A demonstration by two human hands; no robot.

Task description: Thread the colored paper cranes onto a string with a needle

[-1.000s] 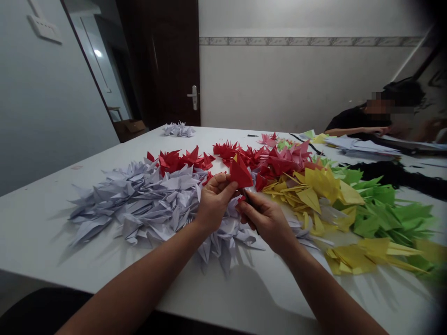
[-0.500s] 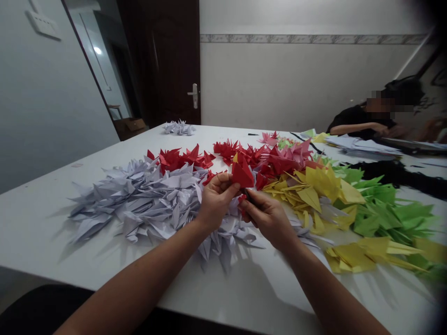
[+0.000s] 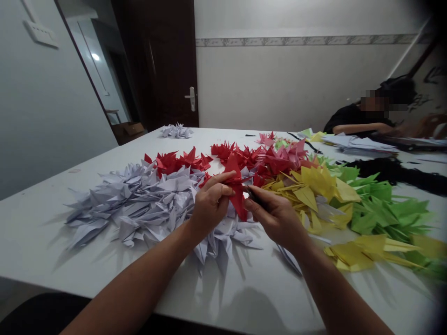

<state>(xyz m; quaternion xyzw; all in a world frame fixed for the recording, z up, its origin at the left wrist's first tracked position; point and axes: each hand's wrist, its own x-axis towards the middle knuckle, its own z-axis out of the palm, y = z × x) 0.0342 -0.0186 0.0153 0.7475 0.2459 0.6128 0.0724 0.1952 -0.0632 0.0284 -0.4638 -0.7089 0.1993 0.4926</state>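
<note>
My left hand (image 3: pixel 211 200) pinches a red folded-paper crane (image 3: pixel 239 201) in front of me, its wings spread up and down. My right hand (image 3: pixel 279 218) is closed around a small dark tool (image 3: pixel 257 198) whose thin tip touches or nearly touches the crane's middle. Most of that tool is hidden by the fingers, so its kind is unclear. Under and left of my hands lies a heap of white paper cranes (image 3: pixel 157 200). Behind them are red cranes (image 3: pixel 171 162), and pink ones (image 3: pixel 289 153) lie farther right.
Yellow cranes (image 3: pixel 310 186) and green cranes (image 3: pixel 387 209) cover the right of the white table (image 3: pixel 115 284). Black strands (image 3: pixel 394 173) and a paper stack (image 3: pixel 359 142) lie beyond. A small white pile (image 3: pixel 176 130) sits far back. Another person (image 3: pixel 349 118) leans over the table's far right.
The red crane has turned in my left hand, and its wings now stand open upward and downward. My right hand has shifted slightly right, with the dark tool showing more.
</note>
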